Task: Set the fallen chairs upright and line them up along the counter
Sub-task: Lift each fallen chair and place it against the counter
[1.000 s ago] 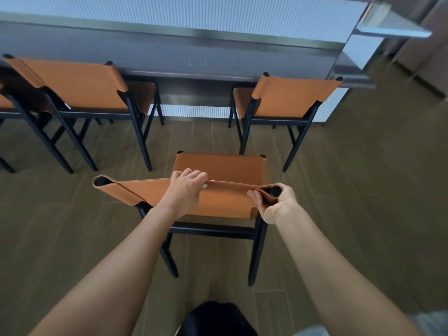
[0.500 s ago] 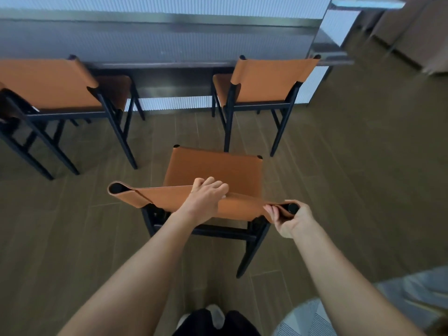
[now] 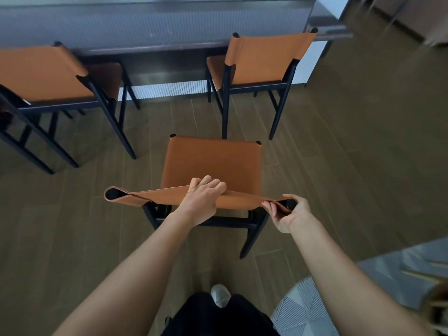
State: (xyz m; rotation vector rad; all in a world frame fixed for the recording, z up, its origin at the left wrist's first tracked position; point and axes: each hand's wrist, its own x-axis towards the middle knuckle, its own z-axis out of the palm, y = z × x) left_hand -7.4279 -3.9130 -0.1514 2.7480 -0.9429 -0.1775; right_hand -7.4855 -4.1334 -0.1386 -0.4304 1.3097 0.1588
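Tan leather slung over a black frame: that is the chair [image 3: 213, 166] you have at the centre of the frame, upright on the wood-look floor [image 3: 363, 154] and well short of the desk [image 3: 155, 25] along the top edge. Your left hand [image 3: 202, 202] has its grip curled over the top of the backrest sling near its middle. Your right hand [image 3: 288, 213] has its grip wrapped round the black post end at the sling's right corner.

Two more chairs already stand at the desk, one at upper left [image 3: 46, 73] and one at upper right [image 3: 261, 61], with a gap between them that looks like the slot for this one.

Judging by the way the sling sags and folds under your left fingers, the leather is soft and will give, so it steers poorly. The frame looks stiff and fairly light. You would likely get better control with both hands on the posts, the left one moving out to the open loop [image 3: 112, 194] at the far left corner.
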